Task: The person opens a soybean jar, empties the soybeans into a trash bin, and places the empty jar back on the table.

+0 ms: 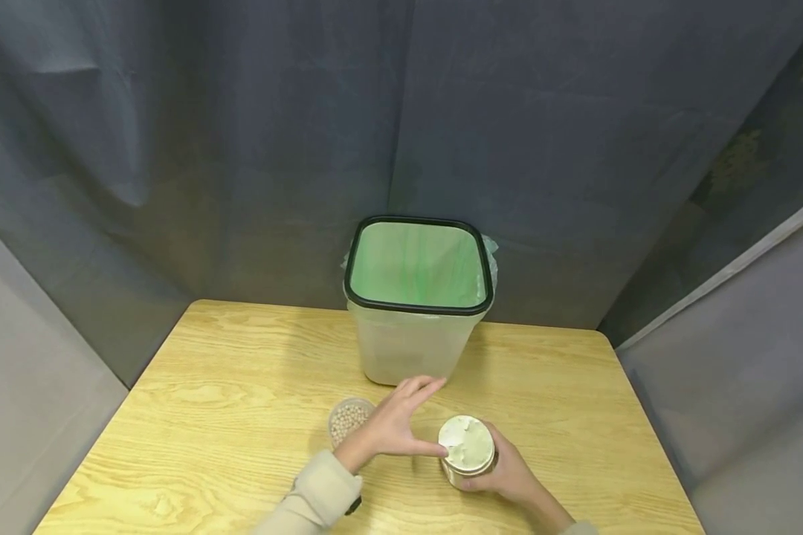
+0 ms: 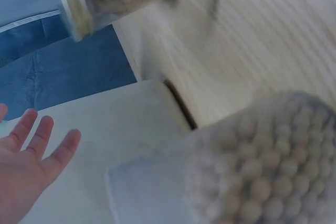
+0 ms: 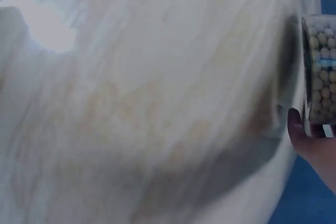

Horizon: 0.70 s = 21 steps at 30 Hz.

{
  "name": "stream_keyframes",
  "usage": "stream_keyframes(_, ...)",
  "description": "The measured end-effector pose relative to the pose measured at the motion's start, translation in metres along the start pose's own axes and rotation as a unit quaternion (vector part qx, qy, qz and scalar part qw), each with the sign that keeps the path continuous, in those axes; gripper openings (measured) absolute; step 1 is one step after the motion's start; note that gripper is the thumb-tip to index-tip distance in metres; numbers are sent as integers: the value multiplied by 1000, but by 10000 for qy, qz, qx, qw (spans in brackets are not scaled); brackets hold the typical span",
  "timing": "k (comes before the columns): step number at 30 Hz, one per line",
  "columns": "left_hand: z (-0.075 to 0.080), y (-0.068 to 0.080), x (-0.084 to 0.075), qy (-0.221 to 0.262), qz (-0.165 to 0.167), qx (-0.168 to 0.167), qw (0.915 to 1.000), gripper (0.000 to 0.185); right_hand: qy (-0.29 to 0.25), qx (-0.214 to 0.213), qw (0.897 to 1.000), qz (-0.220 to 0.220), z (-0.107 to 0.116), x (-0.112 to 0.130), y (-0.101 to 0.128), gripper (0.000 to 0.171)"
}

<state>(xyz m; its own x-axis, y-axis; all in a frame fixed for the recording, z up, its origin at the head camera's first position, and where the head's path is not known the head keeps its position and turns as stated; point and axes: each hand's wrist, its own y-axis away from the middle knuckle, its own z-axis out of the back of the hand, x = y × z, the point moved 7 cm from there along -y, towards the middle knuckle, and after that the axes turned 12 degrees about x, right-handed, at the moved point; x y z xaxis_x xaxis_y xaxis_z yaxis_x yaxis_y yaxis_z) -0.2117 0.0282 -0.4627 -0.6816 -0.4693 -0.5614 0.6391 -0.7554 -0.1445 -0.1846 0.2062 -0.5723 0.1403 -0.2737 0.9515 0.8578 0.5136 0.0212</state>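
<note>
A jar [image 1: 467,448] with a pale crinkled foil seal on top stands on the wooden table [image 1: 241,357] near the front. My right hand [image 1: 505,475] grips the jar from the right and behind; in the right wrist view its thumb [image 3: 300,129] lies against the bean-filled jar [image 3: 321,66]. My left hand [image 1: 395,425] hovers just left of the jar with fingers straight, the thumb tip touching the seal's edge. The left wrist view shows the same spread hand [image 2: 29,156] and blurred beans [image 2: 262,171]. A small clear cup of beans [image 1: 349,420] sits behind the left wrist.
A translucent bin [image 1: 418,297] with a black rim and a green liner stands at the table's far middle, just beyond the left fingertips. Grey curtains hang behind and at both sides. The table edges run close on the left and right.
</note>
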Motion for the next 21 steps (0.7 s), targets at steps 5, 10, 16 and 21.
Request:
stream_keyframes(5,-7,-2,2,387,65,25,9992,98,394,-320,9987,31,8,17,4,93)
stream_keyframes(10,-11,-4,4,698,131,23,9975,96,1248,-613,9901,194,20,36,8,95)
stream_keyframes(16,-14,-8,5,1000,226,47,9947,93,1889,-686,9791,318,27,54,11,95)
stream_keyframes(21,-18,-13,3,1640,-76,-19,9864,87,2551,-777,9630,390,28,67,13,94)
